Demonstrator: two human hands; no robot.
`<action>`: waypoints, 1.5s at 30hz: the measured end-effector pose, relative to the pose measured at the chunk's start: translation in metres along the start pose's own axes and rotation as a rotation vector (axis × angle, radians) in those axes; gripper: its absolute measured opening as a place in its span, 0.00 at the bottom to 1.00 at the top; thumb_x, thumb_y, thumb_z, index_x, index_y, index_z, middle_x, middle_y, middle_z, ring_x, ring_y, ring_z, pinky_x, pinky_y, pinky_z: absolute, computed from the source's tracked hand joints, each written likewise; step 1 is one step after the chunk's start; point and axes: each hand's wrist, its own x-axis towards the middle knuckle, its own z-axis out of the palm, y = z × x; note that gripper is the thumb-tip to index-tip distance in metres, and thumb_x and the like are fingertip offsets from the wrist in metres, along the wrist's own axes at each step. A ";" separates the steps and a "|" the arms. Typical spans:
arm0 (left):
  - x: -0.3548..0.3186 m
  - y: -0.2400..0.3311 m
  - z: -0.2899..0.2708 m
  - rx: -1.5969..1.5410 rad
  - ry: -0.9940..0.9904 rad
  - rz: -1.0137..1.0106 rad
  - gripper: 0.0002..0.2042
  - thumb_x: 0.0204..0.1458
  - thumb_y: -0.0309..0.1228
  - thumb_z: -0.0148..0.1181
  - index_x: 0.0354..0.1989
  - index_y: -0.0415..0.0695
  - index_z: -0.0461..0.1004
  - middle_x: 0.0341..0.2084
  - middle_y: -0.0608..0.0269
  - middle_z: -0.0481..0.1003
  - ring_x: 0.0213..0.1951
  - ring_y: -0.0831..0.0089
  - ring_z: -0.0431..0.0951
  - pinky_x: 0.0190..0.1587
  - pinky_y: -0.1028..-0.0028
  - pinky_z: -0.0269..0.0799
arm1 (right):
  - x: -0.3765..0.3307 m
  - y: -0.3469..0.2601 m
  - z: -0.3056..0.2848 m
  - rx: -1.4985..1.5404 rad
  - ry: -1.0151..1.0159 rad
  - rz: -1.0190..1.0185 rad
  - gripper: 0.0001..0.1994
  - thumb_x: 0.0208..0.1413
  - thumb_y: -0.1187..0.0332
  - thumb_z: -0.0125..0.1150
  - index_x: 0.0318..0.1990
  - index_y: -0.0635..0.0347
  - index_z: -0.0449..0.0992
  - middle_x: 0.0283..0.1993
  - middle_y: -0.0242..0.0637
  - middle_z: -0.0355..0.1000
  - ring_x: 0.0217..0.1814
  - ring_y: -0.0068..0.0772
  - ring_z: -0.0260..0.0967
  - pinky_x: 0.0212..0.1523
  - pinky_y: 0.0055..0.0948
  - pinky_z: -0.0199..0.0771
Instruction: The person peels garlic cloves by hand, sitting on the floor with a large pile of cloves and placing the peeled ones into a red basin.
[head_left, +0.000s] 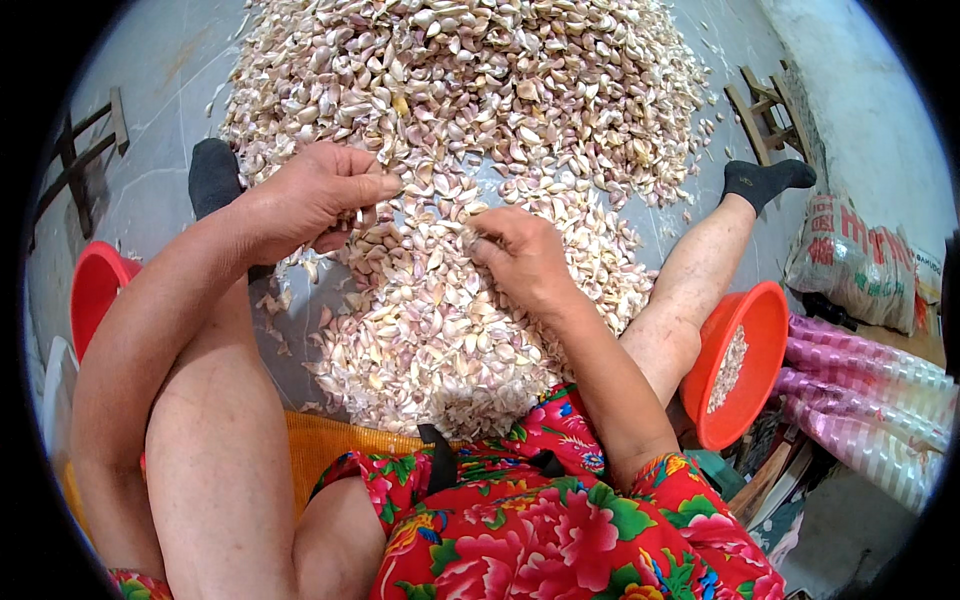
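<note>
Head view: the left hand [330, 195] hangs over the left edge of the garlic, its thumb and fingertips together; whether they pinch a clove, I cannot tell. The right hand [525, 255] is over the near pile of garlic cloves [430, 335], its grip also closed at the tips, with something pale there too small to make out. The near pile lies on the floor [295, 355] between the legs, just below the big heap of garlic [460, 80], and the 2 meet in places.

Working well here probably means a light pinch with thumb and forefinger on 1 clove at a time, since the thin skins look slippery and hard squeezing could bruise them. Low hands would spare reaching, and forearms lifted off the garlic should avoid scattering it. The strip of floor between the 2 piles is worth guarding, so cloves don't mix.
</note>
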 end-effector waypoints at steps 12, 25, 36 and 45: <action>-0.006 0.020 0.032 0.101 -0.072 0.134 0.07 0.65 0.35 0.59 0.39 0.46 0.74 0.18 0.76 0.66 0.14 0.89 0.60 0.15 0.83 0.53 | 0.029 -0.070 -0.032 0.189 0.019 0.047 0.05 0.51 0.71 0.68 0.33 0.62 0.82 0.26 0.42 0.79 0.24 0.30 0.76 0.29 0.31 0.74; -0.034 0.024 -0.026 0.050 0.511 0.331 0.08 0.65 0.38 0.57 0.42 0.49 0.75 0.19 0.79 0.63 0.14 0.91 0.56 0.13 0.85 0.49 | 0.026 -0.026 -0.007 0.022 0.094 0.018 0.07 0.54 0.73 0.62 0.39 0.62 0.81 0.37 0.48 0.79 0.38 0.51 0.79 0.42 0.43 0.78; -0.184 -0.089 -0.186 0.307 1.276 0.338 0.11 0.66 0.35 0.56 0.52 0.45 0.77 0.29 0.71 0.74 0.26 0.85 0.73 0.26 0.85 0.67 | 0.032 -0.019 0.042 -0.149 0.152 -0.129 0.05 0.51 0.74 0.66 0.36 0.58 0.78 0.36 0.40 0.73 0.43 0.48 0.74 0.41 0.43 0.75; -0.260 -0.197 -0.261 0.806 1.545 -0.082 0.11 0.66 0.34 0.56 0.52 0.45 0.77 0.33 0.69 0.74 0.32 0.83 0.73 0.32 0.82 0.67 | 0.043 -0.019 0.048 -0.187 0.269 -0.092 0.06 0.49 0.74 0.67 0.35 0.57 0.79 0.38 0.38 0.75 0.42 0.45 0.74 0.41 0.42 0.76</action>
